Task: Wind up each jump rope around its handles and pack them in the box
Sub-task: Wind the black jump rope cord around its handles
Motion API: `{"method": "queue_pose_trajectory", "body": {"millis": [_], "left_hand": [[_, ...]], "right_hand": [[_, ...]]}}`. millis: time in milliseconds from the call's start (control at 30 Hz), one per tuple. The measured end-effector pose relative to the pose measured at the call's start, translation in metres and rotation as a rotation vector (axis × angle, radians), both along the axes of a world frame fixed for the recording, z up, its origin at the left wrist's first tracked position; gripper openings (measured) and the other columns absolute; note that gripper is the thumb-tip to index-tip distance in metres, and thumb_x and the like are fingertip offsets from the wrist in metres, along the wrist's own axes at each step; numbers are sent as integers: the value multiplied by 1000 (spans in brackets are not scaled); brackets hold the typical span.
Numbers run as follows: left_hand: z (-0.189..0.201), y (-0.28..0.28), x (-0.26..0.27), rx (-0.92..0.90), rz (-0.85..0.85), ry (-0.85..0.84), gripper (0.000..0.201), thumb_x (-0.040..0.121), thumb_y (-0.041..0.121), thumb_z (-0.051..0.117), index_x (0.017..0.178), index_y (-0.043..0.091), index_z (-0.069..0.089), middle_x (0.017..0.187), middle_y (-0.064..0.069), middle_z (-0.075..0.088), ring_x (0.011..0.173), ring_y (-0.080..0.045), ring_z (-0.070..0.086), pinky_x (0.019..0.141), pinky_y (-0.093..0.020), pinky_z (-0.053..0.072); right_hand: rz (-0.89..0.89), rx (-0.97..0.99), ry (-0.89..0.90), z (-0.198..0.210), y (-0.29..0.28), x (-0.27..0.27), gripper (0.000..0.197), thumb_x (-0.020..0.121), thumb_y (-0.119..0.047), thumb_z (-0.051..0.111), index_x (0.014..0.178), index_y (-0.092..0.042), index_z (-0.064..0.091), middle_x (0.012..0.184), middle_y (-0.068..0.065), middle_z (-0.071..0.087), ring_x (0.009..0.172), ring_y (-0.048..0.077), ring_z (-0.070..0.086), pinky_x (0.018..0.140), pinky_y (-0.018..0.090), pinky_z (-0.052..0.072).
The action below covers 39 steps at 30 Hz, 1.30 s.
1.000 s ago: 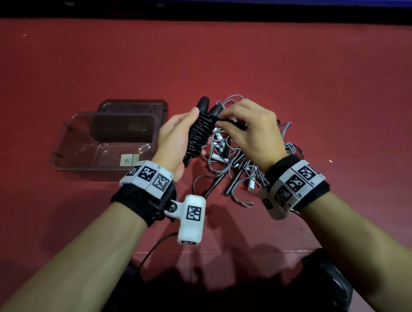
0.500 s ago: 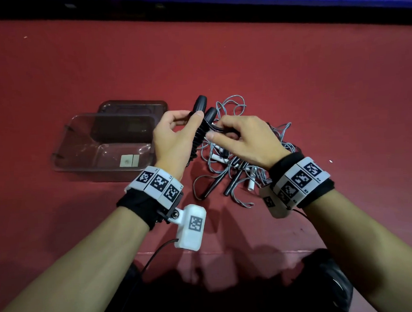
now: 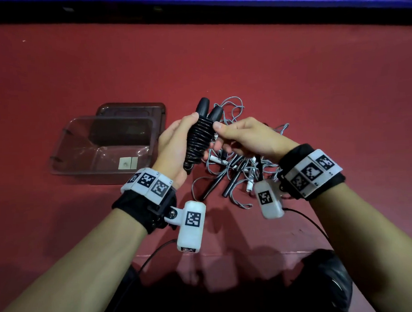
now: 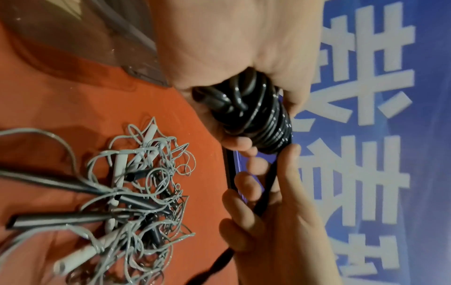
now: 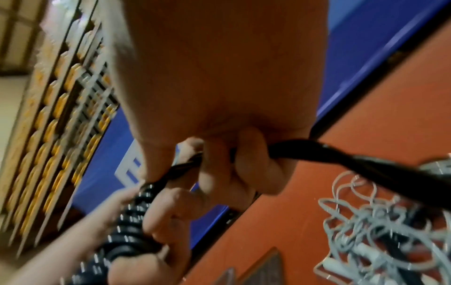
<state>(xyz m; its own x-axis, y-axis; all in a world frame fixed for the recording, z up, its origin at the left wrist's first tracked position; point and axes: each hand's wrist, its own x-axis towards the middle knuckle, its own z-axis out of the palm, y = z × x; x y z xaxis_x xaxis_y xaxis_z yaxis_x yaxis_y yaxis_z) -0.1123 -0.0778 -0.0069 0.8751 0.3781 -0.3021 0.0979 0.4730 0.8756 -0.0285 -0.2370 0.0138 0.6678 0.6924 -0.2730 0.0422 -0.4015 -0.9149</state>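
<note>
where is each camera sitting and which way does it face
head: on the head, looking down at the red table, clear box, both forearms and hands.
left wrist: along the left hand gripping the black wound rope.
right wrist: along the right hand holding the rope's loose end.
shared: the wound rope and grey rope pile appear in all three.

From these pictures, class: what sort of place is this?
Probably a staged recording spot in a hall, not a home: a red cloth-covered surface, a blue banner with large white characters, and tagged wristbands.
</note>
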Motion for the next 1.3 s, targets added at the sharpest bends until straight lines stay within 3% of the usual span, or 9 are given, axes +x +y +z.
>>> {"method": "queue_pose_trajectory", "body": {"millis": [100, 233, 433, 567, 800, 933, 1033, 1233, 1300], "left_hand": [[3, 2, 1, -90, -134, -5, 38, 98, 35, 60, 112, 0, 65, 95, -25, 64, 70, -30, 63, 45, -29, 47], [9, 0, 2, -80, -95, 22, 28, 100, 29, 59, 103, 2, 66, 82, -17, 69, 63, -27, 62, 43, -28, 46], [10, 2, 3, -8, 77, 22, 28, 95, 25, 68, 103, -1, 62, 83, -25, 70, 56, -29, 63, 46, -29, 45], [13, 4, 0, 48, 84, -1, 22, 95, 26, 69, 96, 5, 62, 79, -21, 70, 57, -31, 64, 45, -30, 45], [25, 9, -1, -180, -184, -12, 32, 102, 33, 54, 106, 5, 67, 84, -11, 67, 61, -20, 60, 42, -26, 44], [29, 11, -7, -482, -351, 72, 39, 95, 37, 52, 78, 9, 74, 68, -3, 59, 50, -13, 56, 36, -19, 41], [30, 5, -11, -542, -383, 123, 37, 86, 40, 58, 76, 7, 73, 72, -5, 64, 52, -16, 62, 42, -23, 49], [-2, -4, 2, 331, -61, -14, 22, 91, 52, 66, 94, 30, 68, 84, 2, 70, 80, -21, 68, 74, -44, 55], [-4, -2, 1, 577, -98, -113, 24, 85, 50, 74, 98, 31, 67, 93, 9, 73, 90, -9, 68, 84, -31, 55]], "right_hand": [[-53, 36, 120, -1, -3, 2, 45, 82, -57, 69, 81, -12, 69, 65, 3, 48, 48, 11, 34, 43, 22, 23], [-271, 284, -257, -12, -6, 7, 35, 76, -20, 89, 85, -14, 56, 77, 5, 58, 60, 10, 51, 56, 24, 40], [-267, 295, -830, -24, -4, -1, 16, 89, -25, 79, 90, -9, 78, 84, -3, 69, 75, 2, 59, 71, 19, 43], [-222, -55, -1141, -23, -2, -4, 26, 102, -41, 56, 99, -24, 75, 87, -15, 68, 79, 9, 65, 64, 33, 50], [-138, 88, -517, 0, 2, -3, 23, 106, -33, 52, 86, -24, 61, 67, -7, 45, 57, 4, 38, 58, 23, 34], [-100, 360, -56, 6, 7, -6, 23, 101, -24, 59, 121, -12, 57, 92, -4, 63, 66, 5, 56, 56, 19, 41], [-42, 413, 97, 0, 10, -11, 33, 100, -33, 57, 118, -5, 60, 75, -2, 62, 50, 12, 44, 43, 21, 26], [-461, 376, 7, -11, 12, -7, 52, 59, -50, 89, 81, -8, 69, 70, 7, 61, 49, 13, 46, 49, 28, 35], [-557, 347, 9, -15, 14, -6, 56, 56, -52, 91, 76, -12, 57, 59, 2, 52, 45, 12, 43, 51, 31, 33]]}}
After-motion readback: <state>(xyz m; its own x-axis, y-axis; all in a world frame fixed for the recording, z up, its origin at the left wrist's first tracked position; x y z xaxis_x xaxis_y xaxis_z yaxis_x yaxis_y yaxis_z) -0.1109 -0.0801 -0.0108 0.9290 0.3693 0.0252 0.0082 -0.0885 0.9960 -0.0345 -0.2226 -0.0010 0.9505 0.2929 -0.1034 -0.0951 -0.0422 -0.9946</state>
